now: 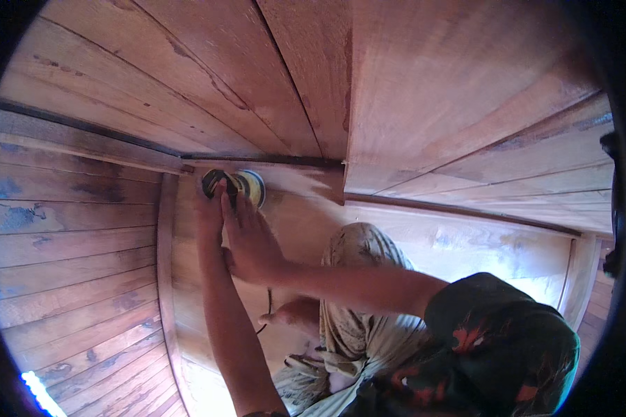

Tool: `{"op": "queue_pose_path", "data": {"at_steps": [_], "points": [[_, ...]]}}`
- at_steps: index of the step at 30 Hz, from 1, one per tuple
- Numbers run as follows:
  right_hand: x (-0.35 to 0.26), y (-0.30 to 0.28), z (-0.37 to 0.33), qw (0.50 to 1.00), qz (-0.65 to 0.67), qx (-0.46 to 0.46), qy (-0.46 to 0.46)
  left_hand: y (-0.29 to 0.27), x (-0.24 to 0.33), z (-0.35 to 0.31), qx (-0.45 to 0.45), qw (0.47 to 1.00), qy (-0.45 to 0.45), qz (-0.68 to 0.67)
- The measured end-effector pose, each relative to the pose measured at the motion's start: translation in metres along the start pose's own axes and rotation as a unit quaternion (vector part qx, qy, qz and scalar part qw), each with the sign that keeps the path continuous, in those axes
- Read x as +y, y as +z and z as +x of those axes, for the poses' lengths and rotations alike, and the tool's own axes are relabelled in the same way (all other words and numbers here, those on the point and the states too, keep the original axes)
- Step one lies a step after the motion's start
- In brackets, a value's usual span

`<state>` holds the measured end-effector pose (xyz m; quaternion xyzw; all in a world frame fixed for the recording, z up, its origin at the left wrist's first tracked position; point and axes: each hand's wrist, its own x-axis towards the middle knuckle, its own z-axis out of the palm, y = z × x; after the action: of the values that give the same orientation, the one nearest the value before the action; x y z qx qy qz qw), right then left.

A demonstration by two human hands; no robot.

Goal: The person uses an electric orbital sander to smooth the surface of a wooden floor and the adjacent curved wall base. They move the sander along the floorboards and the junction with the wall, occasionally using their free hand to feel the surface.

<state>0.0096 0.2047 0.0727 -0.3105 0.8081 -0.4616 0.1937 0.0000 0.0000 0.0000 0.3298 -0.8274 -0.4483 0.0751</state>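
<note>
A yellow and black power sander [251, 186] with a round pad rests against the wooden panel near the corner under the overhanging boards. My left hand [211, 212] is wrapped round the sander's black body; part of its grip is hidden. Beside it, my right hand [252, 240] lies with fingers stretched out, their tips against the sander and close to my left hand. My right forearm crosses in front of my bent knee, and the left one comes up from the lower edge. The pad's contact with the panel is only partly visible.
Plank walls [69, 257] with dark and bluish stains stand at the left. Wooden boards [257, 76] overhang at the top, with a projecting wooden box [466, 97] at the right. A dark cord [270, 300] runs near my bare foot [292, 316]. My patterned trousers [358, 320] fill the lower middle.
</note>
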Motion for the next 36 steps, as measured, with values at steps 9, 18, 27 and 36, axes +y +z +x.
{"op": "queue_pose_path", "data": {"at_steps": [9, 18, 27, 36], "points": [[0.001, 0.018, -0.082, 0.948, 0.302, 0.055, 0.084, 0.046, 0.047, -0.030, 0.101, 0.960, 0.088, 0.244], [0.008, 0.049, -0.145, 0.882, 0.185, -0.425, 0.087, 0.046, 0.065, -0.051, 0.048, 0.961, 0.071, 0.264], [0.071, 0.099, -0.177, 0.199, 0.734, -0.452, 0.466, 0.059, 0.063, -0.063, 0.109, 0.968, 0.090, 0.208], [0.097, 0.157, -0.196, 0.136, 0.769, -0.460, 0.423, 0.074, 0.066, -0.065, 0.131, 0.953, 0.125, 0.242]]}}
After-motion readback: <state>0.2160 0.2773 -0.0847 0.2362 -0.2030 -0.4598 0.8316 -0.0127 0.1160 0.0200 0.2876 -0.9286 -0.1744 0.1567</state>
